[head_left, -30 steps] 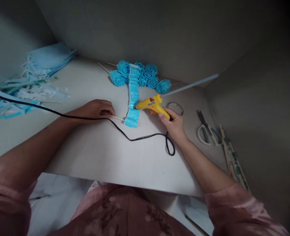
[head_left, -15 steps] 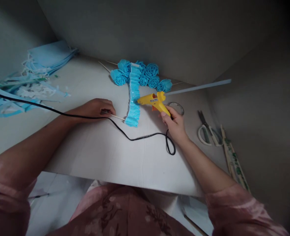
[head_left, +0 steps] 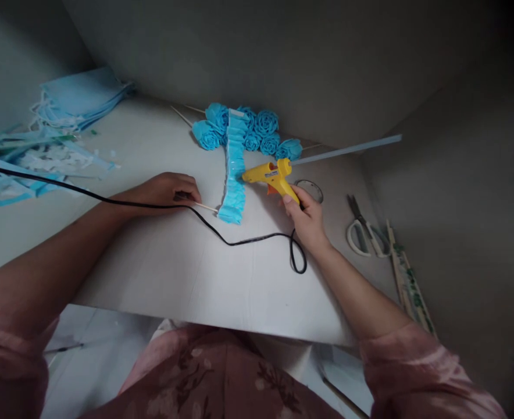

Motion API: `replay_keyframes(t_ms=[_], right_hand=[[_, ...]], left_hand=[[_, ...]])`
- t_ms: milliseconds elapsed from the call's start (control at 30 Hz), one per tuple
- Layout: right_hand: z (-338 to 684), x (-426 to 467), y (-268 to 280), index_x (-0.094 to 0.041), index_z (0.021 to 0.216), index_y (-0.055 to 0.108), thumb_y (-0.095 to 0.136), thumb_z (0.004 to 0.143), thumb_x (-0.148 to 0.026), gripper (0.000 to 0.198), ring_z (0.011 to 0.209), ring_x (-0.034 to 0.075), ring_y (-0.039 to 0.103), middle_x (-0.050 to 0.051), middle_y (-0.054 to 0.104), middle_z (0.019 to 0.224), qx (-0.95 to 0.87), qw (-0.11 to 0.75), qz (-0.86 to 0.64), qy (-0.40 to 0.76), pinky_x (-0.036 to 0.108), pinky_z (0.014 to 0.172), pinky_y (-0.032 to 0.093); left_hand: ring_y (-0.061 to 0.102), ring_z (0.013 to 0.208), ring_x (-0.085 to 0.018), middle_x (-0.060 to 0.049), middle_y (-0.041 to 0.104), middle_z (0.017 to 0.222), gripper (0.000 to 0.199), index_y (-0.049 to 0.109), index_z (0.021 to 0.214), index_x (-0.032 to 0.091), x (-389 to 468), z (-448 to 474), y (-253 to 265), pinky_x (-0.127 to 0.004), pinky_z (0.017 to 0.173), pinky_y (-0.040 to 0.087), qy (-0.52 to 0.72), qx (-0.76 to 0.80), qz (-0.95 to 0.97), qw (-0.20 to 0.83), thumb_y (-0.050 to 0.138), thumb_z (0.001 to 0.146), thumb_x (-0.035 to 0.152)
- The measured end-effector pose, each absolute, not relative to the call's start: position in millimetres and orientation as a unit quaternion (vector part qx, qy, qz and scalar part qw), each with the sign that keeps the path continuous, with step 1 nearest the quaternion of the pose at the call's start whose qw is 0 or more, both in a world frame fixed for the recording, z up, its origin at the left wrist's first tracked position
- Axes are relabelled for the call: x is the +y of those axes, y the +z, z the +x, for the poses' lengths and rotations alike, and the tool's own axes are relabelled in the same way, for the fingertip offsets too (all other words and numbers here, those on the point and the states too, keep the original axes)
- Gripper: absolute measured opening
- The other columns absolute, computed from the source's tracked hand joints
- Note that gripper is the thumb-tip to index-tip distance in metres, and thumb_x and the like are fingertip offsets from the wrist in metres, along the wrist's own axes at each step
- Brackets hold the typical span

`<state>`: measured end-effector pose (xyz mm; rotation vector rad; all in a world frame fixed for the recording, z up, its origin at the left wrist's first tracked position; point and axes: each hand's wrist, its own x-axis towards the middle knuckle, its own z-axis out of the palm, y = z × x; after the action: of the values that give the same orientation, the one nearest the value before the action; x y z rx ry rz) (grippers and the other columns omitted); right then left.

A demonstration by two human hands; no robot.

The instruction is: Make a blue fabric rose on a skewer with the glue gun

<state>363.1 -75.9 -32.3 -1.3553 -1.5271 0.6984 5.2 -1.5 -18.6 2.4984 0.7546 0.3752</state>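
Observation:
My left hand (head_left: 176, 189) is closed round a thin wooden stick (head_left: 205, 206), whose far end meets the lower end of a gathered blue strip (head_left: 236, 157). My right hand (head_left: 308, 216) grips the handle of a yellow hot glue gun (head_left: 272, 173). Its nozzle points left at the right edge of the strip, at about mid-length; whether it touches cannot be told. A long pale glue stick (head_left: 348, 153) sticks out of the gun's back. The strip's top end lies over a cluster of blue fabric roses (head_left: 266, 121) on sticks.
Folded blue face masks (head_left: 82, 96) and blue and white scraps (head_left: 43, 160) lie at the left. A roll of tape (head_left: 317, 187), white-handled scissors (head_left: 367, 234) and a long green-patterned packet (head_left: 411, 282) are at the right. The gun's black cord (head_left: 257, 240) crosses the table and my left forearm.
The whole view has shifted slightly, so everything sits a little further left. Both hands keep their hold, and the glue gun stays by the strip's right edge.

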Motion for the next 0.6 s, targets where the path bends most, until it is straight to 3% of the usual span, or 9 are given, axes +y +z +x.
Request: replay_keyframes(t_ms=[300,600], right_hand=[[358.5,-78.5,-26.8,-0.023,0.113,0.075,0.063,0.089,-0.059,0.045,0.08,0.02,0.061,0.004,0.071,0.088,-0.65,0.447,-0.549,0.278,0.033,0.073,0.047],[360.0,-78.4,-29.0,-0.024,0.113,0.076,0.063,0.09,-0.059,0.044,0.066,0.016,0.051,0.002,0.068,0.08,-0.643,0.449,-0.562,0.263,0.03,0.062,0.042]], left_hand=[[0.065,0.084,-0.018,-0.008,0.072,0.092,0.037,0.074,0.09,0.017,-4.8,6.9,-16.3,-0.024,0.078,0.047,0.149,0.282,0.912,0.259,0.056,0.101,0.048],[0.065,0.086,-0.018,-0.009,0.072,0.096,0.037,0.076,0.096,0.017,0.6,0.3,-18.6,-0.024,0.08,0.047,0.149,0.263,0.922,0.242,0.058,0.101,0.049]])
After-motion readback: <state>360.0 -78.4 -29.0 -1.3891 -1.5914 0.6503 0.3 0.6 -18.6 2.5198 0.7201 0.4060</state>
